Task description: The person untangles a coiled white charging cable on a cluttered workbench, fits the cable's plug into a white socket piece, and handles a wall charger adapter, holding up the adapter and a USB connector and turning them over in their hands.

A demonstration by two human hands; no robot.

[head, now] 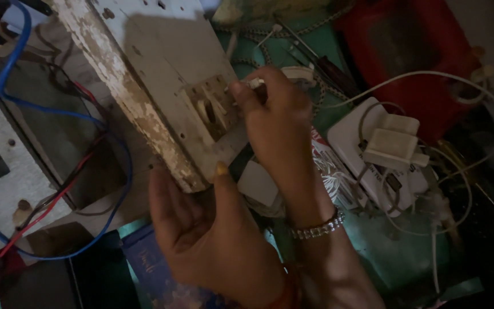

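A worn white-painted wooden switch board [161, 63] lies tilted across the upper middle of the head view. It has a recessed opening [212, 106] with a pale switch part inside. My right hand [278, 129] pinches a small white part [254, 83] at the edge of that opening. My left hand [201, 234] is open, palm up, under the board's lower corner, thumb touching the board's edge. A silver bracelet [318, 229] sits on my right wrist.
Blue, red and black wires [95, 171] loop out of an open grey switch box [12, 166] at left. White plugs and cables [393, 146] lie tangled at right, beside a red case [424, 51]. A screwdriver [327, 66] rests at top centre.
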